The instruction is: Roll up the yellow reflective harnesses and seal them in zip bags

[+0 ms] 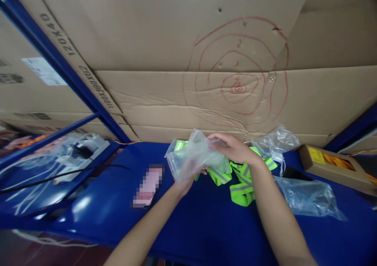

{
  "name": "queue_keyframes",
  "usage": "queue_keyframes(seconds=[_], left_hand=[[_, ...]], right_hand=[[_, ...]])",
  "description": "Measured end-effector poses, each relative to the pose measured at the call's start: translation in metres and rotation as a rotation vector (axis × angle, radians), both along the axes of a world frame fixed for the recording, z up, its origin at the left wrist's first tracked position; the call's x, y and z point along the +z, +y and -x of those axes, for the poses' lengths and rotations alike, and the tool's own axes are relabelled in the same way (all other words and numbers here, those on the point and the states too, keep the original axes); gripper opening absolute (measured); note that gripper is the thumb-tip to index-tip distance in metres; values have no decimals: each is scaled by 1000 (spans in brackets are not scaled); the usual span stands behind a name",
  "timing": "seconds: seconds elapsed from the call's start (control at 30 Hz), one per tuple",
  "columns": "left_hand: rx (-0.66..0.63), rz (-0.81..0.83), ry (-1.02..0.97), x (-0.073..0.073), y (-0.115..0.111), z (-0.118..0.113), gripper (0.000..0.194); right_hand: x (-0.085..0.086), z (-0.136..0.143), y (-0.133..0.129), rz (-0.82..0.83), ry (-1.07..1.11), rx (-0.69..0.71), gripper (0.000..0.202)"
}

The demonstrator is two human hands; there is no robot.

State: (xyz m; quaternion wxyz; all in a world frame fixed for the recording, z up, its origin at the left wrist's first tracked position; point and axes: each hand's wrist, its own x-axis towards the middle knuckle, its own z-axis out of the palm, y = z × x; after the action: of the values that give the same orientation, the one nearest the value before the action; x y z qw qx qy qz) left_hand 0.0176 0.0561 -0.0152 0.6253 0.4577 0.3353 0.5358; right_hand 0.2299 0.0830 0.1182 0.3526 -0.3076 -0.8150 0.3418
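A frosted clear plastic bag (188, 160) is held up over the blue shelf, slightly left of the bundle of reflective straps. My left hand (188, 181) grips it from below, its fingers partly hidden behind the film. At the bag's upper right side, my right hand (228, 146) has its fingers closed on the plastic; its fingertips are partly covered. Neon-yellow straps (243, 179) with grey reflective stripes lie loosely folded behind and beneath my hands. Some of the same yellow-green shows behind the bag, and I cannot tell whether any is inside it.
A pixelated phone (148, 185) lies left of my hands on the blue shelf (108, 215). To the right are a crumpled clear bag (278, 140), another plastic bag (309, 197) and a cardboard box (338, 166). Cables and a power strip (85, 156) sit left; cardboard (153, 89) stands behind.
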Motion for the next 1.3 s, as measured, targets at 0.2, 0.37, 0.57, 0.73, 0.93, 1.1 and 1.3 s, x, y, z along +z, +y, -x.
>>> queue_keyframes(seconds=[0.2, 0.37, 0.57, 0.73, 0.93, 1.1, 1.3], left_hand=[[51, 10, -107, 4, -2, 3, 75], [53, 35, -173, 9, 4, 5, 47], [113, -20, -297, 7, 11, 11, 66], [19, -34, -353, 8, 6, 7, 84], [186, 80, -391, 18, 8, 5, 48], [234, 152, -404, 24, 9, 11, 27], [145, 205, -415, 27, 2, 9, 22]], right_hand=[[-1, -2, 1, -19, 31, -2, 25], [-15, 0, 16, -179, 92, -341, 25], [-29, 13, 22, -221, 3, -446, 35], [-35, 26, 21, -245, -69, -579, 27], [-32, 17, 19, -259, -191, -502, 22], [-22, -77, 29, -366, -172, -819, 38], [-40, -201, 10, -14, -418, -1488, 63]])
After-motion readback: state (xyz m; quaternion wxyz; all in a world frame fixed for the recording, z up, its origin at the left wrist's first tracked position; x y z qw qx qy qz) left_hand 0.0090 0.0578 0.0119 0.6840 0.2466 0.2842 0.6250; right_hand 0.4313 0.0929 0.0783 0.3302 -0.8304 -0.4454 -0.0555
